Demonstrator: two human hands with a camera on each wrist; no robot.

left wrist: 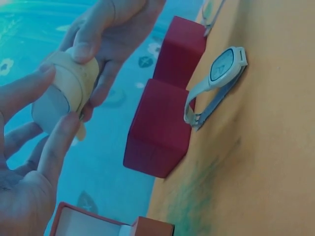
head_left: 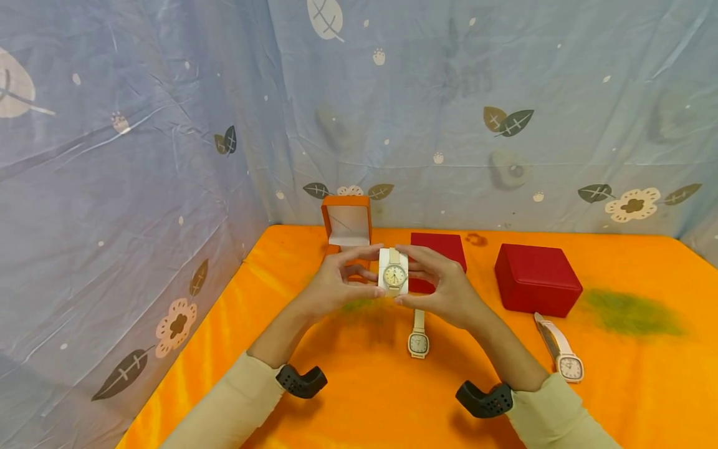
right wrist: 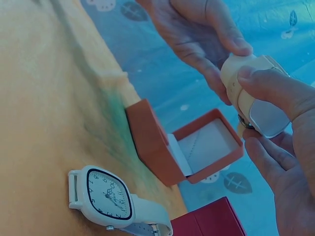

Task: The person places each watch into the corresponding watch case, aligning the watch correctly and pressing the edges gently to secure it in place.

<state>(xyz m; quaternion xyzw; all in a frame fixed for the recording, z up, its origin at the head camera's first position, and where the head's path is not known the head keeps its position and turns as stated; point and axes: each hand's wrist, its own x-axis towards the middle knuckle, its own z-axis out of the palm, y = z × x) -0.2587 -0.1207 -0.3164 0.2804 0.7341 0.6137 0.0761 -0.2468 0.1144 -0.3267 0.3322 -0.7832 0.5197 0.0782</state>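
A cream-strapped watch (head_left: 395,275) with a round face is wrapped around a white watch cushion (head_left: 384,268), raised above the table in the head view. My left hand (head_left: 340,280) grips the cushion from the left, and my right hand (head_left: 443,280) grips it from the right, thumbs low and fingers along the top. In the left wrist view the strap circles the pale cushion (left wrist: 49,108) between both hands. The right wrist view shows the strap's buckle side (right wrist: 244,120). Below the hands, a white square-faced watch (head_left: 417,343) lies on the table.
Behind my left hand stands an open orange box (head_left: 346,202) with a white lining. Two red boxes stand further right, one behind my right hand (head_left: 443,244) and another red box (head_left: 537,279) beside it. A second square-faced watch (head_left: 569,366) lies on the orange cloth (head_left: 381,405) at right.
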